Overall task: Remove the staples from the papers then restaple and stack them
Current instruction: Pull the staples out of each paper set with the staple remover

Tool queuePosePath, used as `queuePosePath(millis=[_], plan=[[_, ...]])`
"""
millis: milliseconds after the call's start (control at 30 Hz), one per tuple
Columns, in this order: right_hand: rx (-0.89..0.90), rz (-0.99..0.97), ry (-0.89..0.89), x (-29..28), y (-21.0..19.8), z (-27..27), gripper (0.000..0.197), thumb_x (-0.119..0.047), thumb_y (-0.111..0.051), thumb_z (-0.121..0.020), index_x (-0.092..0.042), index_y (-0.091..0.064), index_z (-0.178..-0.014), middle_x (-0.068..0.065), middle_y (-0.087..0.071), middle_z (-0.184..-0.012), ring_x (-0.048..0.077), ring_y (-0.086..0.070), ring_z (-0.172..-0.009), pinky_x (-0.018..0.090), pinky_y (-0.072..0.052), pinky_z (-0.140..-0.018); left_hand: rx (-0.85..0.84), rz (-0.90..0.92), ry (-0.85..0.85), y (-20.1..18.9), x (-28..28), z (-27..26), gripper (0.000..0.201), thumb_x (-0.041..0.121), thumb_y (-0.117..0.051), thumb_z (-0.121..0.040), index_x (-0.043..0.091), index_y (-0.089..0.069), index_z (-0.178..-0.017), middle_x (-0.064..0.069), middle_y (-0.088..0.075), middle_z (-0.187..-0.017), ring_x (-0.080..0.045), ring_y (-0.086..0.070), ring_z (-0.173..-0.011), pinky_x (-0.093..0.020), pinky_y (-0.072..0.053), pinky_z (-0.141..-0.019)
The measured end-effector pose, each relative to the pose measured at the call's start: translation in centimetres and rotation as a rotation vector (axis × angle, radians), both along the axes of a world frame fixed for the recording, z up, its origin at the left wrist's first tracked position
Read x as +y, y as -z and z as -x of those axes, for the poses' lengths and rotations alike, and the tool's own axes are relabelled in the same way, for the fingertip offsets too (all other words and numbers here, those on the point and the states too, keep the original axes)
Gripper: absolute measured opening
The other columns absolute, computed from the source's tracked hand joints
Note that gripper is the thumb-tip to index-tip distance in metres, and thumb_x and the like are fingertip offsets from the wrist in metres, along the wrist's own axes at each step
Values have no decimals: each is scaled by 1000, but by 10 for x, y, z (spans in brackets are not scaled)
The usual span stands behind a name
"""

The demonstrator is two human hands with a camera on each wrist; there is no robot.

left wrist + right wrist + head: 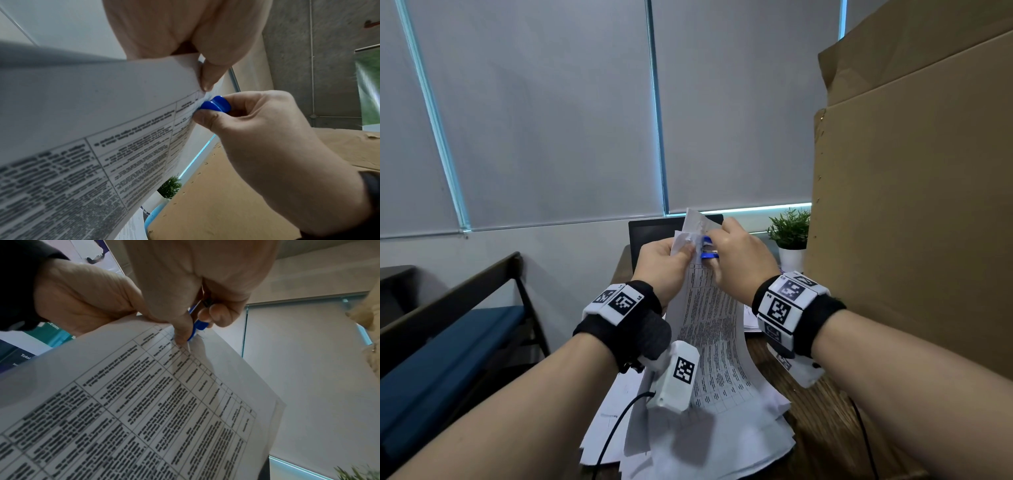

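Observation:
A stapled set of printed table sheets [709, 325] is held up in front of me and hangs down to the table. At its top corner my left hand [681, 250] pinches the sheets, with the thumb [207, 76] on the edge of the printed sheets [102, 113]. My right hand [736, 253] grips a blue staple remover [708, 249] and holds it against that same corner. The left wrist view shows the remover [216, 104] touching the page edge. In the right wrist view my fingers [183, 331] press the remover [198, 324] onto the page [144, 402]. The staple itself is hidden.
A loose pile of white papers [688, 442] lies on the wooden table [822, 428] below my wrists. A tall cardboard box [911, 205] stands close on the right. A small potted plant [789, 231] and a dark screen [650, 233] sit behind. A blue-cushioned bench [448, 359] is on the left.

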State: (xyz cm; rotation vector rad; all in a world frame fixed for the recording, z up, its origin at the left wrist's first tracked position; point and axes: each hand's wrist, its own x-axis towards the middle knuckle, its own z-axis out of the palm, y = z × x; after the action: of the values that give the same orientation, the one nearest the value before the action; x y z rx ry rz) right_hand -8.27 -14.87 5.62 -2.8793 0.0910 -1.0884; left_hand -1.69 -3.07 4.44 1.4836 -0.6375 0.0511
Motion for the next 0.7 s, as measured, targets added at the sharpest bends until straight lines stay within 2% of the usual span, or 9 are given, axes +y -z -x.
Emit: queuePosePath(millis=[100, 167, 233, 300, 400, 500, 600, 700], plan=[[-43, -33, -50, -3, 1, -1, 27, -5, -62, -86, -6, -58, -113, 10, -48, -108, 30, -55, -91, 34, -37, -67, 9, 7, 5, -2, 0, 2, 26, 13, -56, -97, 11, -70, -75, -26, -65, -89, -34, -60, -82, -67, -47, -88], [-50, -21, -46, -4, 2, -2, 27, -3, -61, -85, -5, -58, -112, 10, -47, -108, 30, -54, -90, 33, -34, -66, 6, 10, 3, -2, 0, 2, 26, 21, -60, -91, 5, -68, -73, -25, -63, -86, -33, -57, -80, -69, -47, -86], [-24, 9, -24, -3, 2, -2, 24, -3, -61, -86, -4, -57, -109, 11, -46, -108, 32, -55, -90, 34, -35, -65, -4, -6, 3, -1, 1, -1, 30, 30, -62, -85, 2, -66, -75, -30, -64, -84, -34, -57, -78, -71, -47, -83], [-9, 29, -18, -2, 2, -2, 22, -1, -61, -85, -3, -57, -106, 12, -46, -107, 34, -57, -89, 37, -39, -65, -24, -18, 9, 1, 1, 0, 28, 32, -60, -85, 6, -68, -77, -38, -63, -93, -36, -61, -79, -70, -48, -82], [-14, 12, -16, -3, 4, -1, 19, -3, -62, -85, -5, -57, -104, 11, -46, -105, 36, -60, -85, 41, -47, -68, -42, -33, 9, 2, 1, 2, 24, 33, -59, -84, 13, -72, -78, -36, -64, -97, -49, -65, -88, -68, -49, -83], [-20, 0, -20, -4, 6, -1, 20, -7, -63, -87, -4, -57, -106, 11, -46, -106, 35, -59, -86, 38, -44, -67, -28, -32, 5, 2, 2, 2, 23, 27, -60, -89, 14, -74, -76, -34, -66, -96, -55, -61, -95, -67, -49, -84], [-49, -46, -33, -3, 8, 0, 19, -11, -61, -89, -5, -58, -106, 11, -47, -107, 34, -59, -87, 39, -46, -73, 3, -10, 20, 2, 1, 1, 24, 15, -58, -95, 13, -73, -77, -31, -68, -95, -49, -65, -89, -66, -49, -86], [-77, -200, -54, -4, 9, -2, 23, -17, -62, -89, -8, -62, -110, 9, -49, -104, 30, -56, -92, 35, -43, -81, 6, 1, 44, 2, 1, -1, 22, 15, -59, -94, 15, -75, -78, -29, -69, -96, -38, -63, -86, -66, -47, -89]])
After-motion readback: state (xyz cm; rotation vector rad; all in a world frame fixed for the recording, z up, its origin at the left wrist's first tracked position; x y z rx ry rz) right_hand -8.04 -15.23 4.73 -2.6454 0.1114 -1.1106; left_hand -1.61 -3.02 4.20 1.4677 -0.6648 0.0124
